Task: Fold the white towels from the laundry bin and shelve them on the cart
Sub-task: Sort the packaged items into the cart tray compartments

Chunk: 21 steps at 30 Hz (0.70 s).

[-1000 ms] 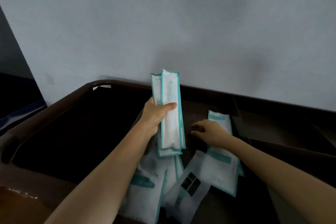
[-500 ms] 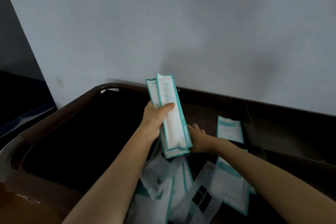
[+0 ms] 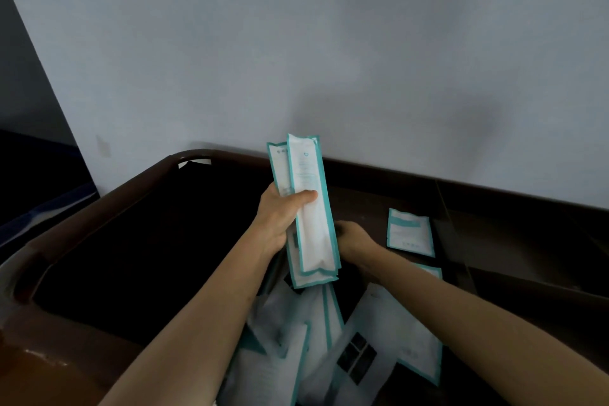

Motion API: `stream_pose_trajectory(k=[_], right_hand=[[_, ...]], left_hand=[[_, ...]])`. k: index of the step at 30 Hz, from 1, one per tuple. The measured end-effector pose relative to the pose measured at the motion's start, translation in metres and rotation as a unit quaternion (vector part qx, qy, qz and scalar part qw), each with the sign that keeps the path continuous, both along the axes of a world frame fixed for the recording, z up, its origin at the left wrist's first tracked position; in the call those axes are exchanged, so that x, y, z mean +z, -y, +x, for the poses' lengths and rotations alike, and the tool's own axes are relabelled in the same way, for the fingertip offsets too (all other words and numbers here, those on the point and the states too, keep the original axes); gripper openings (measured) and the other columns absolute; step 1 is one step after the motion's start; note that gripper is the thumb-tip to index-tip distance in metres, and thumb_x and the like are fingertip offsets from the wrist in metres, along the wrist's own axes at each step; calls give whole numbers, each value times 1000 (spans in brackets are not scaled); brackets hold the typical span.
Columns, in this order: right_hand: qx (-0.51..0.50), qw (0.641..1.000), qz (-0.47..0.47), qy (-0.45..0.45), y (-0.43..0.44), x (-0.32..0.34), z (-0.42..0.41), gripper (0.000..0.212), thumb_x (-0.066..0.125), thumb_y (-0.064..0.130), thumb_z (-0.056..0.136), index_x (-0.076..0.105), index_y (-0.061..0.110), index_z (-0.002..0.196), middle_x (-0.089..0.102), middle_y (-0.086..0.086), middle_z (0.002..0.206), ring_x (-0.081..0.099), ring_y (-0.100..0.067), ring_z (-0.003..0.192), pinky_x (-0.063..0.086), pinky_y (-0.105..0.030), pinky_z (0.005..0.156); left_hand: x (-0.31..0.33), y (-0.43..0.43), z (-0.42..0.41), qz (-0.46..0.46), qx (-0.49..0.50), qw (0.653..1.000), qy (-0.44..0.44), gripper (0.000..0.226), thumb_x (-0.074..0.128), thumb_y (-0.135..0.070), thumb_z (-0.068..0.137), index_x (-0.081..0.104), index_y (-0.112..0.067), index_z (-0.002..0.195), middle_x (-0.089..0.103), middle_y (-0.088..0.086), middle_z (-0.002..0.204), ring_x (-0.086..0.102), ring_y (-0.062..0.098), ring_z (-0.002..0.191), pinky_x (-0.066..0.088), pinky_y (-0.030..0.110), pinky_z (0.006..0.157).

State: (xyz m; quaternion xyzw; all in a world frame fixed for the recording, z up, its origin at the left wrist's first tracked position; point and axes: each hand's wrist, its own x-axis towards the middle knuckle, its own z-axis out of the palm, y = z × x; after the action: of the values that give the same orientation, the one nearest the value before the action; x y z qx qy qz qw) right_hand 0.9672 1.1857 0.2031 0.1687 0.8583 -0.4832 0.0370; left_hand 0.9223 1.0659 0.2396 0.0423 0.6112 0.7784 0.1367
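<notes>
The left hand (image 3: pixel 280 217) curls its fingers round the packets (image 3: pixel 311 224) to keep them together; I cannot tell the fingers of the right hand (image 3: pixel 355 238), hidden behind.

held packets (image 3: pixel 313 224) — white, teal edging | bin (image 3: pixel 131 188) — dark brown | wall (image 3: pixel 296 43) pale grey | loose packet (image 3: pixel 359 353) black squares

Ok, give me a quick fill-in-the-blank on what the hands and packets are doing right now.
1. The left hand grips the stack of packets with its ___ across the front.
2. The right hand reaches down ___ that stack.
3. The loose packets lie inside the dark ___ bin.
Missing words: thumb; behind; brown.
</notes>
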Motion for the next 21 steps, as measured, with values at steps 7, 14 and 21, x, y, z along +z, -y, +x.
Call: stream_pose_trajectory(k=[7, 14, 21], right_hand=[[-133, 979, -152, -24, -15, 8, 6, 12, 59, -1, 86, 66, 0, 76, 57, -12, 65, 51, -12, 46, 46, -17, 42], [-225, 934, -249, -124, -57, 33, 18, 25, 48, 6, 94, 49, 12, 70, 46, -5, 64, 47, -10, 47, 41, -20, 47], [-243, 929, -220, -174, -74, 50, 32, 21, 39, 16, 99, 46, 14, 80, 54, -6, 83, 55, -17, 72, 47, -33, 60]], left_hand=[[1, 0, 3, -3, -3, 1000, -2, 37, 68, 3, 79, 59, -7, 113, 67, 8, 102, 66, 19, 83, 56, 31, 70], [-1, 1, 5, -16, -9, 1000, -12, 36, 67, 4, 79, 58, -5, 113, 67, 8, 97, 65, 17, 76, 55, 24, 56], [-1, -8, 10, -36, -32, 998, -43, 36, 66, 5, 79, 58, -2, 114, 67, 11, 99, 64, 16, 75, 55, 22, 61]])
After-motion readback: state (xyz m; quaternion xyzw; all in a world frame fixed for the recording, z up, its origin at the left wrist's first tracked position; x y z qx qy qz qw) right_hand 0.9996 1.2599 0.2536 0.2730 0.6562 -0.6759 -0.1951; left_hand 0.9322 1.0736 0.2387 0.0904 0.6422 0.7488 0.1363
